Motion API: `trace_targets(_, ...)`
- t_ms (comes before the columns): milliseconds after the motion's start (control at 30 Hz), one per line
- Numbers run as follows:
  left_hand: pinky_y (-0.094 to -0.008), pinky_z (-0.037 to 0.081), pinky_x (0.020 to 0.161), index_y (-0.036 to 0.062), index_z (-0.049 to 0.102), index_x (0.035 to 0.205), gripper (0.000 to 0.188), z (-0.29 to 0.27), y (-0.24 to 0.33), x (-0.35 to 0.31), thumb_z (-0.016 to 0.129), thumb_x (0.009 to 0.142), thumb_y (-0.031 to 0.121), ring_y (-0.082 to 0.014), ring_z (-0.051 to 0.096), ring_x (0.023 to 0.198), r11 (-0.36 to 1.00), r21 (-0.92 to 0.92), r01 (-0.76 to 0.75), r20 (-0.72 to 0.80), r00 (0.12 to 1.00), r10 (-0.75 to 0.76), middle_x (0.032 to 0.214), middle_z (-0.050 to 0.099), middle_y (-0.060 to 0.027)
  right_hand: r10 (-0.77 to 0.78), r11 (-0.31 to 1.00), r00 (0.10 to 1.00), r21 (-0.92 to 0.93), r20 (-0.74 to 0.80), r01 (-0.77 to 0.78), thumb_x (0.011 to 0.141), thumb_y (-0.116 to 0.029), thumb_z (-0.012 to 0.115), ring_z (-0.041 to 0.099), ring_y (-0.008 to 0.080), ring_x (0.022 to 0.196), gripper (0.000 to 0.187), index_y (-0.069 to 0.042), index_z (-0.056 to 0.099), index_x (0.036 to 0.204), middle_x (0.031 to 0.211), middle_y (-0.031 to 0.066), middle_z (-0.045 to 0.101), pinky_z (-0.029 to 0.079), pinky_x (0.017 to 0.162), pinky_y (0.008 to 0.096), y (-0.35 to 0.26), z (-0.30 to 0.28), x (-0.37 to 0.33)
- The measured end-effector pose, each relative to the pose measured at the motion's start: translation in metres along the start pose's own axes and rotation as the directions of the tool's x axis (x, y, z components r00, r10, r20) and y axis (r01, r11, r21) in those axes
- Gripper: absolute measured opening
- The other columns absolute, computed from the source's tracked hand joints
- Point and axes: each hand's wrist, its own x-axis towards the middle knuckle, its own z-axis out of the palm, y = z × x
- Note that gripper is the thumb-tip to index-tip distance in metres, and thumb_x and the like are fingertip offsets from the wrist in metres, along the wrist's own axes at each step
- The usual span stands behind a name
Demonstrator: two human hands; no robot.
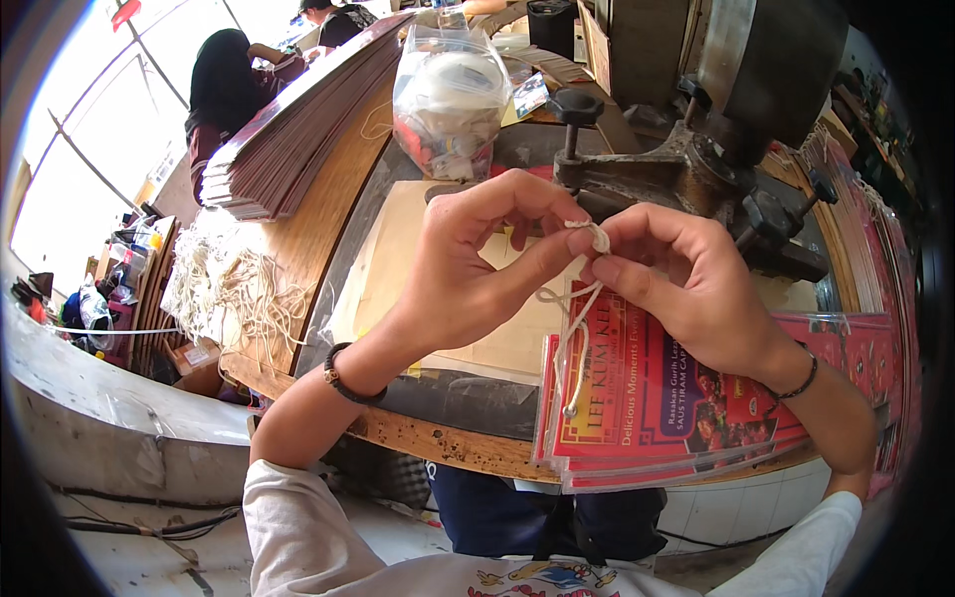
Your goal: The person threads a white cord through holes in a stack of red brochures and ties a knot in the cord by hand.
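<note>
My left hand (468,269) and my right hand (686,279) meet above the table, thumbs and forefingers pinching a white cord (564,358). The cord is looped at the fingertips, and its strands run down to a metal eyelet (570,411) near the left edge of the top card. That card belongs to a stack of glossy red printed cards (652,438) lying under my right hand and over the table's front edge. Whether the loop is pulled into a knot is hidden by my fingers.
Loose white cords (254,298) are heaped at the left. Behind them leans a tall stack of boards (298,129). A clear plastic bag (448,109) stands at the back, beside a heavy metal press (686,164) with black knobs. Two people (224,85) are at the far left.
</note>
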Motion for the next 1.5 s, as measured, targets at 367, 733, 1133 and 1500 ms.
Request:
trace_targets(367,-0.0261,0.044,0.07,0.0005,0.062,0.097,0.012,-0.006,0.003,0.001,0.068,0.087,0.003,-0.0101,0.059,0.077,0.988,0.137,-0.078,0.04,0.997,0.073,0.088,0.068,-0.0043,0.035,0.998,0.998,0.056,0.046,-0.037,0.096,-0.023,0.062,0.06,0.0081,0.089,0.025,0.001,0.061,0.102,0.091,0.0035,0.066,0.048,0.082,0.0256,-0.004,-0.003,-0.003)
trace_targets(733,-0.0293,0.047,0.086,-0.0038,0.057,0.102,0.013,-0.014,0.001,0.003,0.062,0.09,-0.002,-0.0141,0.059,0.093,0.991,0.131,0.039,0.132,0.99,-0.056,0.097,0.062,-0.0088,-0.022,1.0,0.995,-0.018,0.094,0.023,0.097,-0.02,0.059,0.059,0.0086,0.086,0.021,0.001,0.059,0.101,0.089,0.003,0.064,0.047,0.081,0.0262,-0.005,-0.003,-0.004)
trace_targets(1133,-0.0265,0.043,0.062,0.0022,0.059,0.094,0.011,-0.002,0.003,0.001,0.066,0.086,0.003,-0.0136,0.055,0.067,0.962,0.159,-0.223,0.103,0.973,0.208,0.081,0.062,-0.0041,0.061,0.998,0.991,-0.022,0.116,-0.059,0.097,-0.021,0.059,0.056,0.0073,0.085,0.025,0.003,0.061,0.104,0.09,0.0032,0.064,0.046,0.077,0.0256,-0.011,-0.002,-0.004)
trace_targets(1500,-0.0283,0.046,0.062,0.0013,0.058,0.095,0.016,-0.004,0.005,0.002,0.065,0.083,-0.005,-0.0172,0.058,0.069,0.905,0.294,-0.307,0.153,0.95,0.272,0.084,0.061,-0.0065,-0.002,0.993,0.995,0.115,0.102,-0.01,0.098,-0.016,0.055,0.055,0.0066,0.084,0.021,0.002,0.057,0.108,0.09,0.0024,0.062,0.047,0.078,0.0238,-0.001,-0.003,-0.005)
